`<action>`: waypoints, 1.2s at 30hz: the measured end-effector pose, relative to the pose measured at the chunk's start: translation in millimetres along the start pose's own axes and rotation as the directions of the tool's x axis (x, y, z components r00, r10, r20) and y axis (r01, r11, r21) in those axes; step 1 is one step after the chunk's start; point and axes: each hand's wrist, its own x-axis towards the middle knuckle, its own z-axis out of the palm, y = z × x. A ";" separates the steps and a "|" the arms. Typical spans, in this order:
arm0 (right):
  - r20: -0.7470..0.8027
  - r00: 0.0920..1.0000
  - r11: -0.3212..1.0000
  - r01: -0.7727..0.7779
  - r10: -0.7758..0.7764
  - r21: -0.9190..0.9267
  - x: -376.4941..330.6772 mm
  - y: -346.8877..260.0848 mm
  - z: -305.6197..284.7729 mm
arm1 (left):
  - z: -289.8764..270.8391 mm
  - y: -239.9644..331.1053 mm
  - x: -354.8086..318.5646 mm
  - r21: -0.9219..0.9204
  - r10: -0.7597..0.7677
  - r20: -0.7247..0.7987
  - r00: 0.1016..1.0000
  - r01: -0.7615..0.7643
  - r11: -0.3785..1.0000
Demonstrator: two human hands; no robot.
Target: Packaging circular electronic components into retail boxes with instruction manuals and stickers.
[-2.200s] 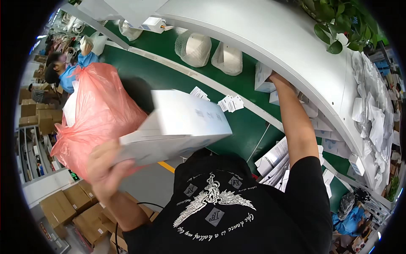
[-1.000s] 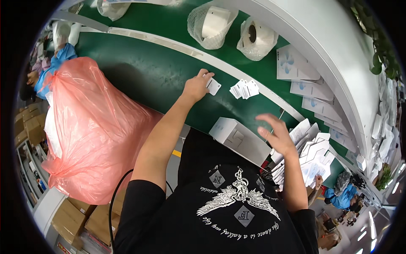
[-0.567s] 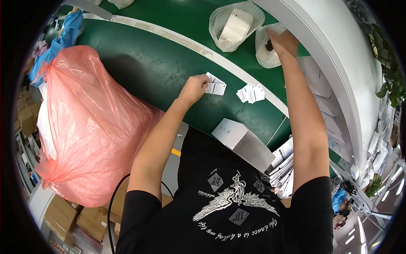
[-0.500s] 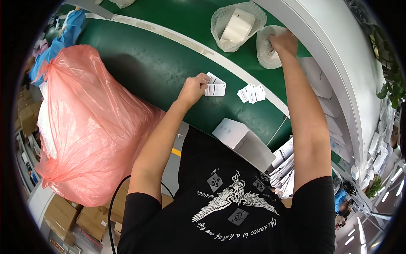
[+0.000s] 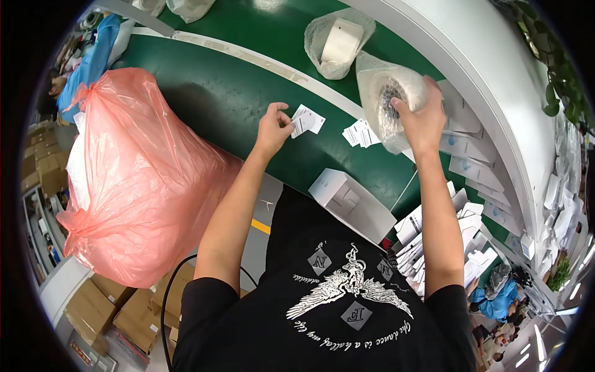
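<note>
My right hand grips a bubble-wrap bag that holds a roundish thing with a darker grey middle. It hangs over the white rail at the far side of the green work surface. My left hand is at the left edge of some printed white cards, thumb and fingers curled but apart. Between my hands lie more fanned white cards. Close to my body stands an open white box, tilted in view, with a folded white insert inside.
Another bubble-wrap bag with a white device sits on the far green belt. A large pink plastic bag bulges at the left. White leaflets are stacked by my right arm, near flat white packages. Cardboard boxes stand lower left.
My right hand has lifted the bubble-wrap bag off the far belt and brought it nearer. The cards by my left hand have turned, and its fingers have drawn back slightly.
</note>
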 end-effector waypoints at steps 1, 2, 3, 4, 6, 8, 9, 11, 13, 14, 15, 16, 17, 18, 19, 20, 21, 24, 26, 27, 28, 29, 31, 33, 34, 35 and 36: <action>-0.028 0.999 0.994 0.020 -0.017 0.108 -15.2 3.2 -10.1 | 2.5 2.9 1.4 -0.021 -0.002 -0.065 0.998 0.001 1.000; -0.040 0.999 0.993 0.015 -0.010 0.116 -30.3 5.9 -18.7 | 3.6 6.7 0.1 -0.011 0.009 -0.060 0.998 -0.009 1.000; -0.036 0.999 0.985 0.014 -0.008 0.171 -45.0 8.3 -26.8 | 4.4 10.5 -1.7 0.008 0.030 -0.111 0.993 -0.029 1.000; -0.034 0.999 0.974 0.016 -0.008 0.226 -58.2 10.6 -35.2 | 5.0 15.7 -2.7 0.027 0.054 -0.162 0.985 -0.050 0.998; -0.046 0.999 0.957 0.017 -0.004 0.288 -81.8 18.7 -52.8 | 7.1 30.0 -5.8 0.056 0.094 -0.208 0.973 -0.084 0.995; -0.026 0.998 0.933 -0.045 0.058 0.357 -103.1 28.2 -69.5 | 8.4 47.5 -11.3 0.154 0.120 -0.247 0.962 -0.084 0.985; -0.012 0.996 0.917 -0.074 0.085 0.393 -112.5 32.2 -76.0 | 7.5 53.8 -14.4 0.203 0.135 -0.270 0.954 -0.081 0.976; -0.020 0.995 0.911 -0.085 0.102 0.404 -128.3 45.3 -87.0 | 5.9 63.6 -18.1 0.241 0.136 -0.275 0.952 -0.069 0.968; -0.016 0.991 0.908 -0.114 0.131 0.403 -141.4 61.2 -95.8 | 3.4 70.0 -20.3 0.295 0.110 -0.290 0.951 -0.021 0.955; -0.025 0.991 0.904 -0.111 0.133 0.413 -146.7 68.0 -98.9 | 0.0 68.9 -20.5 0.304 0.124 -0.288 0.950 -0.032 0.952; -0.042 0.990 0.904 -0.103 0.132 0.414 -151.8 74.5 -101.4 | -4.7 67.7 -20.8 0.257 0.105 -0.278 0.955 -0.032 0.966; -0.057 0.990 0.904 -0.096 0.132 0.416 -157.0 80.9 -103.1 | -9.0 65.3 -21.6 0.210 0.086 -0.267 0.960 -0.029 0.977; -0.071 0.989 0.904 -0.090 0.131 0.417 -161.9 87.0 -104.2 | -11.2 62.5 -22.2 0.162 0.066 -0.255 0.965 -0.024 0.986; -0.077 0.988 0.901 -0.089 0.134 0.425 -166.5 93.3 -104.5 | -11.6 59.2 -22.5 0.170 0.075 -0.253 0.964 -0.032 0.985; -0.088 0.987 0.898 -0.084 0.135 0.431 -169.9 97.5 -105.0 | -11.9 59.3 -22.3 0.176 0.066 -0.254 0.965 -0.021 0.984; -0.099 0.986 0.896 -0.080 0.136 0.436 -173.4 101.2 -105.4 | -11.7 58.8 -22.4 0.181 0.056 -0.254 0.965 -0.009 0.984; -0.109 0.984 0.895 -0.077 0.138 0.440 -177.7 104.7 -105.6 | -10.7 57.7 -22.8 0.185 0.044 -0.254 0.966 0.004 0.983; -0.101 0.974 0.869 -0.131 0.202 0.478 -193.4 112.8 -107.1 | 1.9 49.8 -25.2 0.374 0.084 -0.240 0.967 0.013 0.927; -0.094 0.969 0.853 -0.152 0.229 0.500 -200.0 109.7 -109.8 | 5.3 38.8 -22.5 0.465 0.104 -0.237 0.966 0.019 0.885; -0.090 0.970 0.844 -0.148 0.226 0.515 -203.0 105.8 -113.2 | 4.8 29.6 -20.9 0.525 0.135 -0.185 0.973 -0.018 0.851; -0.085 0.971 0.837 -0.147 0.224 0.527 -206.2 101.5 -117.3 | 4.3 19.3 -19.2 0.580 0.159 -0.130 0.979 -0.055 0.813; -0.086 0.970 0.831 -0.148 0.228 0.536 -208.7 97.2 -120.1 | 6.7 19.6 -14.6 0.628 0.182 -0.064 0.981 -0.102 0.771; -0.108 0.962 0.846 -0.163 0.250 0.507 -212.5 94.3 -124.8 | 17.9 32.9 -1.5 0.695 0.097 -0.002 0.995 -0.068 0.716; -0.139 0.950 0.872 -0.191 0.280 0.451 -217.5 93.7 -130.7 | 34.6 52.0 9.1 0.818 -0.090 0.080 0.993 -0.014 0.575; -0.135 0.951 0.873 -0.193 0.279 0.447 -219.0 89.4 -130.7 | 32.8 44.2 14.0 0.817 -0.095 0.080 0.992 -0.010 0.577; -0.133 0.944 0.860 -0.210 0.302 0.465 -219.5 84.4 -129.9 | 30.3 33.7 20.7 0.805 0.033 0.173 0.984 -0.160 0.571; -0.131 0.939 0.846 -0.219 0.318 0.486 -221.5 77.2 -132.0 | 23.6 23.3 25.2 0.783 0.163 0.253 0.954 -0.301 0.545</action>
